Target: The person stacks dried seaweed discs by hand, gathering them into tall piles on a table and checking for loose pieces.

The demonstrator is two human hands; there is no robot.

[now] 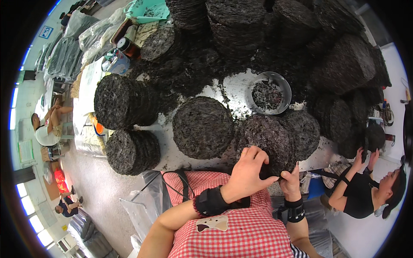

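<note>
A round, dark dried seaweed cake [269,137] is tilted up at the front of the metal table. My right hand [291,185] grips its lower edge, thumb in front, with the other fingers partly hidden. My left hand [249,173] is at the cake's lower left; its bent fingers rest by the rim and its thumb is spread apart from them, with nothing visible between. Behind it on the right leans another seaweed cake [304,134]. One more round cake [203,127] lies to the left of my hands.
Stacks of seaweed cakes stand at left [116,102], lower left [122,152] and along the back. A metal ring [288,92] surrounds loose seaweed scraps. A teal tray [148,18] sits far left. At right, a co-worker [359,193] handles seaweed cakes.
</note>
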